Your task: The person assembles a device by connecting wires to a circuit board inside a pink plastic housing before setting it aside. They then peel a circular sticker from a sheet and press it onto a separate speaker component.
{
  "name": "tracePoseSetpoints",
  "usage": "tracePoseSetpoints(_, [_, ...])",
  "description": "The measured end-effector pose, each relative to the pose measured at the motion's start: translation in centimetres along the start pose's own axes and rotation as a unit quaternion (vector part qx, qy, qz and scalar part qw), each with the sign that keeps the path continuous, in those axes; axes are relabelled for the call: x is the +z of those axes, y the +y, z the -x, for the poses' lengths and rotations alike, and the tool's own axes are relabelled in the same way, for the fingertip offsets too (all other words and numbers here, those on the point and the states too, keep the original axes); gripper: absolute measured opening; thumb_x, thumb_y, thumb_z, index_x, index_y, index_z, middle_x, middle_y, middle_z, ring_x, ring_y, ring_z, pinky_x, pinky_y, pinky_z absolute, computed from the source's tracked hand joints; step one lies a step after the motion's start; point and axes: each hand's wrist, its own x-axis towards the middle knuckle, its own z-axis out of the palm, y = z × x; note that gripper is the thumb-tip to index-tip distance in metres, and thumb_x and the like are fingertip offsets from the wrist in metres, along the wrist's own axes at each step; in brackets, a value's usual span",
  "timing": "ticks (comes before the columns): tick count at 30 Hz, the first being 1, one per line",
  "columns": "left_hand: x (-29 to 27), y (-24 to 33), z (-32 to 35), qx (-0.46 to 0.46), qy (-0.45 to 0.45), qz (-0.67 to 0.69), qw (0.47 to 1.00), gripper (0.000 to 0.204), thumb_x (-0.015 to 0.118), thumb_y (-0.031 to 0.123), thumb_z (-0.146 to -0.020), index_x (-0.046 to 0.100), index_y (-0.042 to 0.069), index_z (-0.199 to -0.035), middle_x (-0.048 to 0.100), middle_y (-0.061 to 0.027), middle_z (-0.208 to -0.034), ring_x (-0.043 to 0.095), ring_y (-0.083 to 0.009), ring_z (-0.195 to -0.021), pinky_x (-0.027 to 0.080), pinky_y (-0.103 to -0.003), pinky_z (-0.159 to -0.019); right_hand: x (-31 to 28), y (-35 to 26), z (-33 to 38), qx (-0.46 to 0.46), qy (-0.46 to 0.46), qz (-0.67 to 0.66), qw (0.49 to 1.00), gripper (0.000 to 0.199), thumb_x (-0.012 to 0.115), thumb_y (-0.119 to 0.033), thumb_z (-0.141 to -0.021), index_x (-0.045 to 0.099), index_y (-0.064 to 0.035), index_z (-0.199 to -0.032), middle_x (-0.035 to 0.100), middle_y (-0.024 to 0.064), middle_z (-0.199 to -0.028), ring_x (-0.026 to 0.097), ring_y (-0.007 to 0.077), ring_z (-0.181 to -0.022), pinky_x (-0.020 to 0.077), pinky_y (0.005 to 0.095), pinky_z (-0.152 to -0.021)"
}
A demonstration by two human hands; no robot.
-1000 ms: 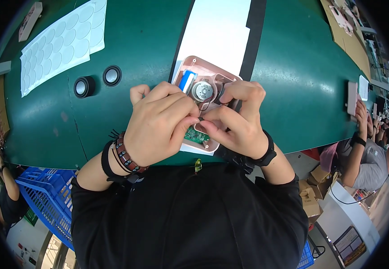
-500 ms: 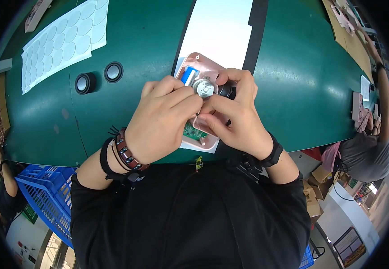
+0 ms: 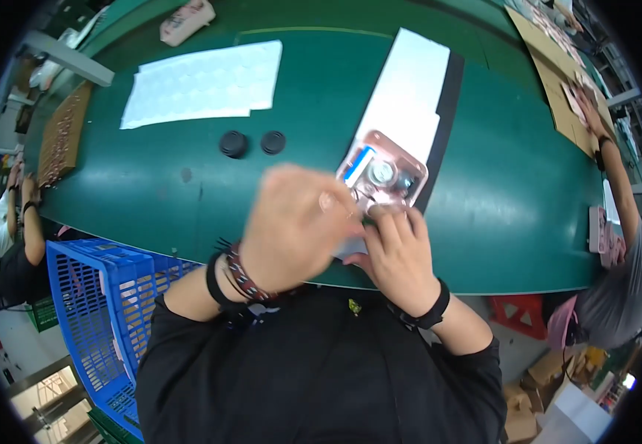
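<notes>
A pink plastic casing (image 3: 414, 160) lies face-up on a white sheet (image 3: 408, 87). Inside it are a round silver speaker (image 3: 381, 172), a blue block (image 3: 359, 163), a dark round part (image 3: 407, 182) and thin wires. My right hand (image 3: 402, 259) is closed over the casing's near end, fingers bent on it and thumb on the near left side; that end is hidden beneath the hand. Just left of the casing, my left hand (image 3: 298, 229) is raised and smeared by motion, so its fingers cannot be read. Two loose black round speakers (image 3: 233, 144) stand farther left.
Sheets of round white stickers (image 3: 202, 85) lie at the far left of the green table (image 3: 506, 200). A blue crate (image 3: 99, 311) stands by the near left edge. Cardboard (image 3: 550, 85) lies at the far right, where another person's arm (image 3: 617, 174) reaches in.
My left hand has lifted away from the casing and blurred. My right hand has shifted to the casing's near end. The view has moved, so the table's things appear lower and farther right.
</notes>
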Motion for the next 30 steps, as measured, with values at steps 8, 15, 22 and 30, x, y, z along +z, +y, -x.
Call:
tracePoseSetpoints(8, [3.2, 0.0, 3.9, 0.09, -0.284, -0.027, 0.954, 0.053, 0.074, 0.024, -0.074, 0.057, 0.015, -0.124, 0.052, -0.0094, -0.129, 0.052, -0.0272, -0.112, 0.045, -0.038, -0.092, -3.5, 12.2, 0.8, 0.103, 0.104, 0.089, 0.985, 0.019, 0.064, 0.001, -0.074, 0.056, 0.0017, -0.092, 0.056, 0.0179, -0.106, 0.058, 0.0379, -0.09, 0.0498, 0.0406, -0.074])
tracePoseSetpoints(15, [4.0, 1.6, 2.3, 0.069, -0.406, -0.005, 0.911, 0.06, 0.074, 0.029, -0.075, 0.054, 0.016, -0.13, 0.048, -0.0106, -0.135, 0.049, -0.0274, -0.121, 0.045, -0.039, -0.092, -9.3, 26.4, 6.0, 0.203, 0.09, 0.303, 0.927, 0.023, 0.068, -0.001, -0.073, 0.059, -0.002, -0.094, 0.058, 0.0124, -0.11, 0.057, 0.034, -0.098, 0.0498, 0.0413, -0.081])
tracePoseSetpoints(22, [7.9, -2.2, -4.6, 0.058, -0.308, -0.04, 0.949, 0.065, 0.074, 0.04, -0.073, 0.055, 0.011, -0.129, 0.047, -0.0156, -0.137, 0.046, -0.0333, -0.126, 0.044, -0.041, -0.095, -2.2, 18.8, -5.7, 0.047, 0.03, -0.009, 0.998, 0.026, 0.072, -0.007, -0.074, 0.06, -0.0029, -0.096, 0.057, 0.0129, -0.103, 0.057, 0.0324, -0.097, 0.0485, 0.0379, -0.081])
tracePoseSetpoints(30, [10.9, -3.3, -5.4, -0.008, -0.348, -0.107, 0.932, 0.077, 0.077, 0.051, -0.064, 0.055, 0.002, -0.119, 0.042, -0.0203, -0.143, 0.037, -0.0367, -0.134, 0.039, -0.042, -0.101, 1.5, 20.1, -9.3, 0.033, -0.068, -0.11, 0.991, 0.017, 0.072, -0.007, -0.074, 0.059, -0.0018, -0.083, 0.056, 0.0092, -0.084, 0.058, 0.0281, -0.081, 0.0483, 0.0369, -0.071])
